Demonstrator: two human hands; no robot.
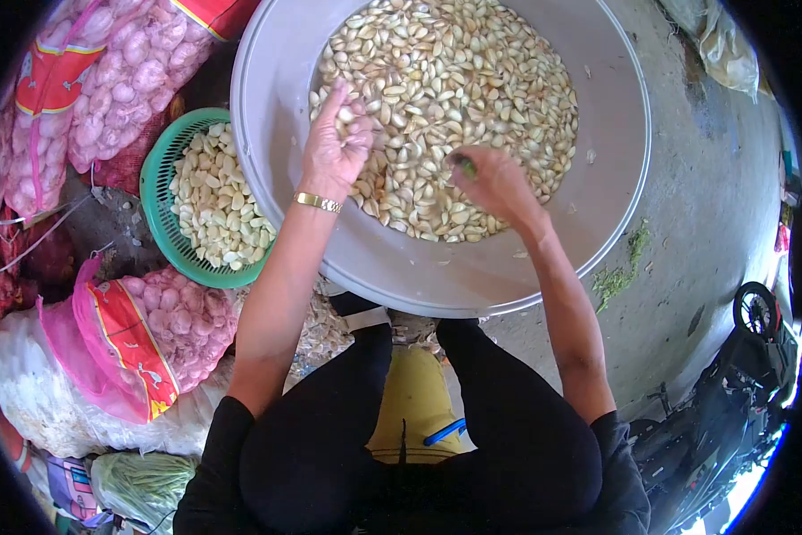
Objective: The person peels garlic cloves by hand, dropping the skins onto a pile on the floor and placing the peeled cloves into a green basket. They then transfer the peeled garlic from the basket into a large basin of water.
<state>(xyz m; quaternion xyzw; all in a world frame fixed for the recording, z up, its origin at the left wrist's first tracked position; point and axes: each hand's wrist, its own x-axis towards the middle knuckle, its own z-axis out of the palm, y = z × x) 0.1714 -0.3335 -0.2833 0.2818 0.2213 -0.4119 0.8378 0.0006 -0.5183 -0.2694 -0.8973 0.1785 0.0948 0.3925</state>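
Observation:
A large grey plastic tub (271, 116) in front of me holds a broad layer of unpeeled garlic cloves (454, 80). Over the tub's left side, my left hand (340, 143) is closed, its fingers curled around pale garlic cloves that show only in part. My right hand (494, 185), smeared by motion, is above the cloves at the near right. It is closed on a small dark and green thing (465, 166), too blurred to name. Left of the tub, a green plastic basket (156, 169) contains peeled garlic cloves (218, 201).
Net bags of garlic bulbs (138, 67) are piled at the upper left; another pink net bag (187, 312) lies below the basket. Green plant scraps (624, 272) lie on the concrete floor (695, 178). A motorbike (722, 410) stands at the lower right.

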